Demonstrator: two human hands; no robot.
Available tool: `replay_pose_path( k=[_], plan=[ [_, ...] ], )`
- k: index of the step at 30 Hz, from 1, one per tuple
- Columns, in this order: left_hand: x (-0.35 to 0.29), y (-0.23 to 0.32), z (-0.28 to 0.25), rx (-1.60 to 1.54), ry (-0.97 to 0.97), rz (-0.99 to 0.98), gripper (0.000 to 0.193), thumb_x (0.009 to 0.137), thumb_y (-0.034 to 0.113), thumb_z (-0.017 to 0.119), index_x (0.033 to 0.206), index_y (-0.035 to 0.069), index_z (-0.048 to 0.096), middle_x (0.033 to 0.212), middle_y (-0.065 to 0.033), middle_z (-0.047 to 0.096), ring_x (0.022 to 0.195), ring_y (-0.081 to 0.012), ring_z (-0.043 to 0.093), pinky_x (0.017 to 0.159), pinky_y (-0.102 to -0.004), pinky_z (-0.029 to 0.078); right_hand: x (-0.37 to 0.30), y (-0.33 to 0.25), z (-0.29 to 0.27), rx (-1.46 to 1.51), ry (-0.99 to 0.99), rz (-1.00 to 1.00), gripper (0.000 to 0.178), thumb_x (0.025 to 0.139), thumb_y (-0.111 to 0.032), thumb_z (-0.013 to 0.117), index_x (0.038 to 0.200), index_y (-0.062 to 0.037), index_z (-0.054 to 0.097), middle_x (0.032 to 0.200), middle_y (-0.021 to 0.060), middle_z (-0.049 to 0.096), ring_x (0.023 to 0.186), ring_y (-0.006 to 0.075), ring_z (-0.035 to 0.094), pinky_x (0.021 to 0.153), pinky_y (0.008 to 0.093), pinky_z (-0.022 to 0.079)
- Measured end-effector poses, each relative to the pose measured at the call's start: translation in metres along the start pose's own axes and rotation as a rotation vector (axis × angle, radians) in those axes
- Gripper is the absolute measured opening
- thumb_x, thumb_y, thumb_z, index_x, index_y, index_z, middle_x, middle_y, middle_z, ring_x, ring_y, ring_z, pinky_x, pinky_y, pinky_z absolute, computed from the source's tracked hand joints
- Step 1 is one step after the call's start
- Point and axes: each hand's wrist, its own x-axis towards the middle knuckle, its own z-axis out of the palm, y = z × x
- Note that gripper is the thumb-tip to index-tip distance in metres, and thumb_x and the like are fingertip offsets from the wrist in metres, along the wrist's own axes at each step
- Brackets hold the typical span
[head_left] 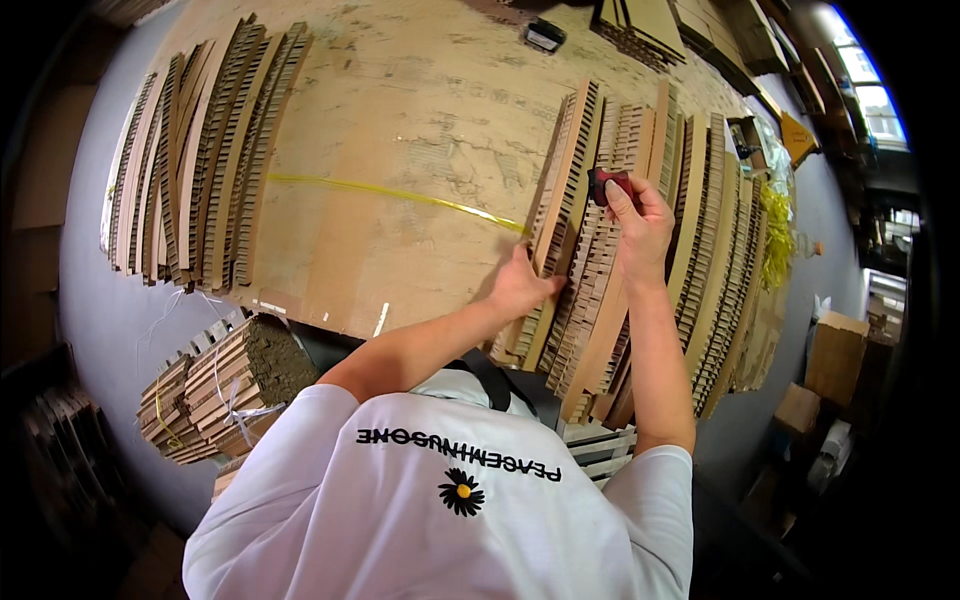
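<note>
My left hand (525, 283) is at the near left of a row of cardboard honeycomb strips. Its thumb reaches across one cardboard strip (562, 175) and the fingers stay on its left side, gripping it. The end of a yellow strap (400, 195) lies by those fingertips, stretched from the left pile over the table. Above the strips, my right hand (645, 225) is closed on a small dark red and black object (611, 187) of a kind I cannot make out. More honeycomb strips (700, 230) lie side by side under and right of that hand.
Another pile of strips (205, 150) covers the left side of the cardboard-topped table (400, 110). A small black object (544, 35) sits at the far edge. Tied bundles (215, 390) stand below at left. Yellow strapping (776, 235) hangs off the right end, near cardboard boxes (838, 355).
</note>
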Motion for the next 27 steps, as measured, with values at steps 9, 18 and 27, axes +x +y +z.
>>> replay_pose_path(
  k=[9,18,27],
  plan=[
    [-0.034,-0.067,-0.212,0.953,0.529,0.161,0.1,0.076,0.042,0.087,0.153,0.005,0.036,0.133,-0.0236,0.056,0.115,-0.0409,0.059,0.093,-0.0482,0.054,0.024,0.013,0.078,-0.067,-0.241,0.076,0.021,0.094,-0.018,0.08,0.107,-0.0026,0.075,0.086,-0.0041,0.066,0.076,0.0049,0.057,0.069,0.0223,0.047],
    [-0.065,-0.079,-0.185,0.927,0.555,0.238,0.101,0.08,0.062,0.078,0.157,0.01,0.04,0.166,-0.024,0.024,0.149,-0.0513,0.027,0.119,-0.0645,0.026,0.054,0.027,0.186,0.031,-0.562,0.053,0.017,0.094,-0.009,0.078,0.108,-0.0004,0.073,0.094,-0.0029,0.068,0.085,0.0064,0.06,0.077,0.0219,0.048],
    [-0.055,-0.083,-0.174,0.727,0.91,0.44,0.076,0.079,0.026,0.083,0.147,0.014,0.051,0.161,-0.0223,0.035,0.147,-0.0489,0.034,0.117,-0.0655,0.029,0.055,0.057,0.18,-0.173,-0.581,0.011,0.017,0.09,-0.005,0.079,0.105,0.0005,0.073,0.093,-0.0006,0.067,0.086,0.0094,0.059,0.079,0.0243,0.048]
  ],
)
